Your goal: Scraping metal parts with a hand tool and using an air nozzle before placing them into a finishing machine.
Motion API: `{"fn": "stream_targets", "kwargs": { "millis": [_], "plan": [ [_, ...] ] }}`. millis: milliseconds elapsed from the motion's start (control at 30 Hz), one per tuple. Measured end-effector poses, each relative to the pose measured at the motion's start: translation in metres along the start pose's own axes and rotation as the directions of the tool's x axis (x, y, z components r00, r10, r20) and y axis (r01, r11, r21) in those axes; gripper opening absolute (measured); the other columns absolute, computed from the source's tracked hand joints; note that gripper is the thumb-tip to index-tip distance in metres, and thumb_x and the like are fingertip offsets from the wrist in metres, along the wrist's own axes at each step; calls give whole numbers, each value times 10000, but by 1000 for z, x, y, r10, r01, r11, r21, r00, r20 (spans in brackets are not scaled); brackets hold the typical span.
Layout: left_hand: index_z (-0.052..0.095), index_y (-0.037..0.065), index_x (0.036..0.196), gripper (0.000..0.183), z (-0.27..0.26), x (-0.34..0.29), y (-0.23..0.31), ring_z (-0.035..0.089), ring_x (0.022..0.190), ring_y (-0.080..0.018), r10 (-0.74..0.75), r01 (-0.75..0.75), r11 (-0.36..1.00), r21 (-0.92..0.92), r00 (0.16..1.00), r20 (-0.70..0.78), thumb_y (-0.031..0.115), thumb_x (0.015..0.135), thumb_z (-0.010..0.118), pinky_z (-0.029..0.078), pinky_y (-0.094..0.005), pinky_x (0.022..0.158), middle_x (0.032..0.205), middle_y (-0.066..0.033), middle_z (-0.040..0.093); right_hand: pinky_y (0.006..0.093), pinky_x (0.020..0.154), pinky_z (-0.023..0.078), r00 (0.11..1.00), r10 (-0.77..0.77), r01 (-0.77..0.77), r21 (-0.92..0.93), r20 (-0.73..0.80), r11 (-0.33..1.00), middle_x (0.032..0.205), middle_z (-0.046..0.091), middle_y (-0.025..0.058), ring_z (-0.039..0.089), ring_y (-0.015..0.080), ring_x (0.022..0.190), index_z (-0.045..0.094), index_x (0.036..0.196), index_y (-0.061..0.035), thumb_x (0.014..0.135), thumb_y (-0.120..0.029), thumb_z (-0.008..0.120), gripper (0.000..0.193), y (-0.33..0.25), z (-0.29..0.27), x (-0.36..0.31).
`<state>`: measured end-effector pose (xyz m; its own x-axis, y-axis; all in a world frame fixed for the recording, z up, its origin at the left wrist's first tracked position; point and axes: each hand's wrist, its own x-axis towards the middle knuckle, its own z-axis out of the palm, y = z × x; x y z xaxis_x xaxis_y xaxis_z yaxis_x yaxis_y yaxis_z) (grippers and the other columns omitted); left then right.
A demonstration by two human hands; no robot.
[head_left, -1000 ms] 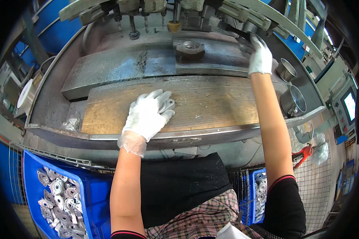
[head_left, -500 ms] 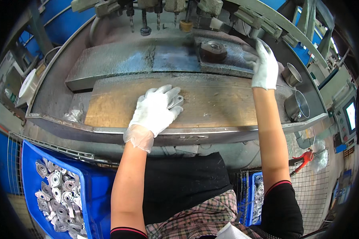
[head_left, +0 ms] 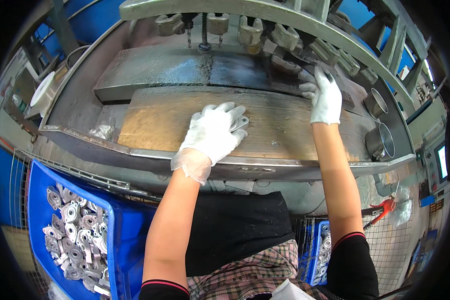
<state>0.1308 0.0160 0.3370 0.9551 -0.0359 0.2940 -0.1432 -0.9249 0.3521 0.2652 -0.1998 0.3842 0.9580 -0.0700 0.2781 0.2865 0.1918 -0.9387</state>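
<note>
My left hand (head_left: 212, 131), in a white glove, rests on the wooden board (head_left: 157, 122) with its fingers bent over small grey metal flange parts (head_left: 240, 123). Their ends show past the fingertips; how many lie under the glove is hidden. My right hand (head_left: 326, 97), also gloved and with a dark stain near the fingertips, is raised over the right part of the bench. Its fingers are partly bent and apart, with nothing visible in them. Just beyond them, a round dark fixture (head_left: 285, 64) sits on the metal plate (head_left: 335, 82).
Drill spindles (head_left: 204, 30) and metal blocks (head_left: 250, 31) hang over the bench's far side. Two steel cups (head_left: 380, 141) stand at the right. A blue bin (head_left: 112, 215) of flange parts is at my lower left, another blue bin (head_left: 315, 257) near my right arm. A red-handled tool (head_left: 382, 207) hangs right.
The view has shifted, bringing a pale beam into the top. My right hand stays near the fixture; the dark blur beside it is gone. My left hand still covers the flange parts.
</note>
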Motion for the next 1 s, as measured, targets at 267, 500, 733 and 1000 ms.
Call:
{"fn": "stream_targets", "kwargs": {
  "millis": [267,500,733,1000],
  "plan": [
    [583,135,1269,501,0,1,3,545,1165,-340,11,-11,999,-40,1000,-4,373,831,638,433,-467,978,1321,-112,557,287,531,488,995,-73,78,-72,64,994,944,707,152,643,202,626,557,1119,-13,920,-182,549,262,29,66,17],
    [573,140,1271,493,-4,-5,-2,549,1129,-327,-19,20,999,-28,999,27,361,832,616,433,-459,965,1296,-93,561,258,514,450,996,-10,20,-116,90,993,923,695,149,614,160,591,554,1181,6,928,-251,562,361,20,65,-25],
    [571,144,1265,472,-5,0,3,526,1150,-316,-17,19,999,-45,999,44,368,850,589,420,-456,974,1290,-84,560,265,499,455,998,-29,41,-254,50,966,820,672,120,598,168,562,582,980,-9,924,-233,590,230,43,96,4],
    [602,119,1193,430,-4,-3,-2,519,1148,-335,-19,20,1000,-22,998,58,343,826,606,420,-480,953,1234,-112,579,256,535,455,927,-43,161,-289,374,944,849,695,111,596,142,584,486,1271,30,923,-347,559,518,35,148,-33]
  ]
}}
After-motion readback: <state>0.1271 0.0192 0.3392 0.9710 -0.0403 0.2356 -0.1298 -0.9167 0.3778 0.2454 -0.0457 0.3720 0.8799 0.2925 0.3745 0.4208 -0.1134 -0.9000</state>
